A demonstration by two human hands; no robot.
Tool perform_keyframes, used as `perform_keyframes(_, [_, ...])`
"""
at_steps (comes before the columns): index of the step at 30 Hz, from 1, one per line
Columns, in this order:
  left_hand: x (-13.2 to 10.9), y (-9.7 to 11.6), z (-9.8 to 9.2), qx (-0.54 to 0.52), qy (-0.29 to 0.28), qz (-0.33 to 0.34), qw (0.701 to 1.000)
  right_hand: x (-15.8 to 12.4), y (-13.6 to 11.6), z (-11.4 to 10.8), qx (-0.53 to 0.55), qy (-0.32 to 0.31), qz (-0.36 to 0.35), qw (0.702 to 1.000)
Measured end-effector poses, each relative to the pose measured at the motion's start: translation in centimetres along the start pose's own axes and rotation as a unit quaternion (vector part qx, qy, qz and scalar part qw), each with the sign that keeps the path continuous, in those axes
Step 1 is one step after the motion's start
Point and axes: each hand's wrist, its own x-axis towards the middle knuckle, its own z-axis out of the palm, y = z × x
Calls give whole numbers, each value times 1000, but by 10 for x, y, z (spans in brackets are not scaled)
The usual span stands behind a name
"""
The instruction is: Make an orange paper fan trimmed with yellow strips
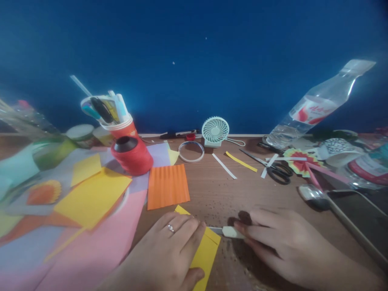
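Observation:
A folded piece of yellow paper (206, 252) lies on the table at the front. My left hand (174, 246), with a ring on one finger, holds it down, thumb on its lower part and fingers over its upper part. My right hand (279, 238) is closed around a craft knife (232, 232) with a white handle. The blade points left and reaches the paper's upper edge beside my left fingers; its tip is hidden. A dark line crosses the paper just below the blade. Beyond my left hand lies a pleated orange paper (168, 186).
Yellow sheets (97, 196) and pink paper (121, 238) cover the left. A red thread spool (133, 157) stands before a pen cup (123, 127). Behind are a tape roll (191, 152), small fan (215, 131), scissors (279, 174) and tilted bottle (315, 107). A phone (360, 218) lies right.

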Motion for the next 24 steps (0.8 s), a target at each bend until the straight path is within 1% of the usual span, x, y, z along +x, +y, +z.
perform_keyframes(3, [0,-1,0,7,-7,-2,1000,0,-1,-1,-2,3,-2,1000])
perform_keyframes(7, [1,-3,-1,8,-21,25,999,1,-3,-2,-4,12,-8,1000])
perform_keyframes(9, [1,-4,-2,10,-22,27,999,2,-3,-2,-6,16,-9,1000])
perform_keyframes(15, [0,-2,-3,29,4,40,999,5,-3,-1,-18,13,-7,1000])
perform_keyframes(18, [-4,-1,-2,36,39,45,998,4,-3,-1,-12,4,-4,1000])
perform_keyframes(20, [-6,-3,0,35,60,37,997,2,-3,-1,-11,4,-3,1000])
perform_keyframes(22, [-8,-5,2,40,58,15,997,1,-1,0,-12,1,-2,1000])
perform_keyframes(24, [-8,-8,4,51,43,10,998,1,0,0,-13,-3,1,1000])
